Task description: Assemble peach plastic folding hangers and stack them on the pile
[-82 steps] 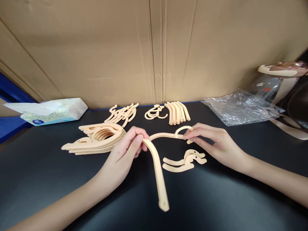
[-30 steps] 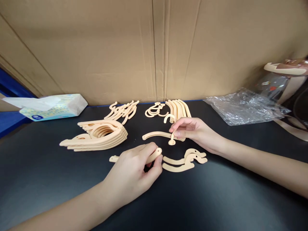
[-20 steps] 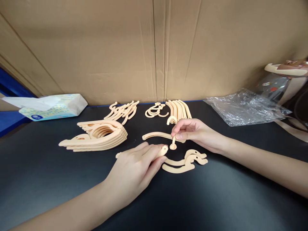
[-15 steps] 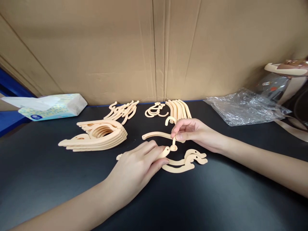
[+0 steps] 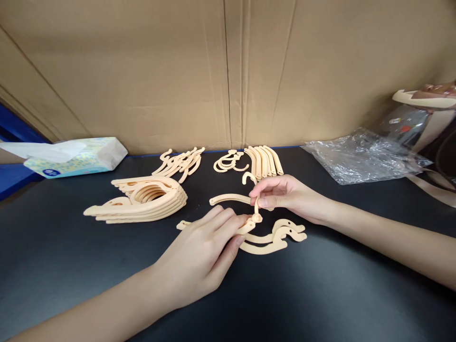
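Note:
My left hand (image 5: 210, 244) is closed on a cream plastic hanger arm (image 5: 246, 228), whose far end pokes out left of the fingers. My right hand (image 5: 280, 195) pinches a hanger hook (image 5: 257, 209) upright, its curved top showing above the fingers. The hook's round base meets the tip of the arm; whether they are joined I cannot tell. Under and right of my left hand lie two curved, animal-shaped hanger pieces (image 5: 265, 248), overlapping. A loose curved arm (image 5: 230, 197) rests on the table behind my hands.
A stack of cream hanger pieces (image 5: 142, 209) sits at left. Behind are thin curved pieces (image 5: 181, 164), several hooks (image 5: 228, 161) and a row of arms (image 5: 265, 161). A tissue pack (image 5: 76, 156) stands back left, clear plastic wrap (image 5: 363, 154) back right, against cardboard (image 5: 160, 71).
The arm in my left hand has turned slightly and its tip has come up against the base of the hook. My right hand has barely shifted.

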{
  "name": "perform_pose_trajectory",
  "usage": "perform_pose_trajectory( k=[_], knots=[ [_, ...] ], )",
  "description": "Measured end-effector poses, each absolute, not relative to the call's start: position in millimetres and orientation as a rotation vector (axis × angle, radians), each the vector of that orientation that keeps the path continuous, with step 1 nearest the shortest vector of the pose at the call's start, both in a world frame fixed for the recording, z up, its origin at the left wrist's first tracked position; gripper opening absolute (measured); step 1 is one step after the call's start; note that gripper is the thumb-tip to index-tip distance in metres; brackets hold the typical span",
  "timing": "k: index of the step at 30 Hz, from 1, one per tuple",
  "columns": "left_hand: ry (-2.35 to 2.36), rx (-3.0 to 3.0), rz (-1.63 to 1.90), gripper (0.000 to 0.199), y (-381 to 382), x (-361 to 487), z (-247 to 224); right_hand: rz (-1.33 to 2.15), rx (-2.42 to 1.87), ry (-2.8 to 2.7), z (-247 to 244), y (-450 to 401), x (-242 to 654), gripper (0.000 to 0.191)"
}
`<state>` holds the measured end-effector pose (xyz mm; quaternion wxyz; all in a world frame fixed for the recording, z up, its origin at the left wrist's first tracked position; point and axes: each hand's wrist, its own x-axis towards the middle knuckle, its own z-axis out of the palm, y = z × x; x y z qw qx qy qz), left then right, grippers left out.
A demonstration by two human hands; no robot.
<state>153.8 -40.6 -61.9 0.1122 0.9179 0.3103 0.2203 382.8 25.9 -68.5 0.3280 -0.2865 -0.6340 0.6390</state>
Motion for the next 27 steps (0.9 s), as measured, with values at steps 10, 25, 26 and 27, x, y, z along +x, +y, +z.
perform_pose_trajectory(
  k=[10,25,26,27],
  knots=[
    [0.974,2.819,0.716,0.022,-38.2,152.8,-65.8,1.701,-0.760,-1.621,-70.1,28.1,386.7,0.015],
    [0.973,2.903,0.729,0.024,-36.5,152.5,-71.2,1.650,-0.816,-1.756,-64.9,24.0,384.8,0.012],
    [0.976,2.909,0.722,0.024,-36.4,152.4,-71.4,1.645,-0.808,-1.761,-64.6,23.5,384.3,0.012],
    [0.984,2.917,0.709,0.023,-36.5,152.3,-71.4,1.637,-0.804,-1.767,-64.3,22.9,383.9,0.012]
  ],
)
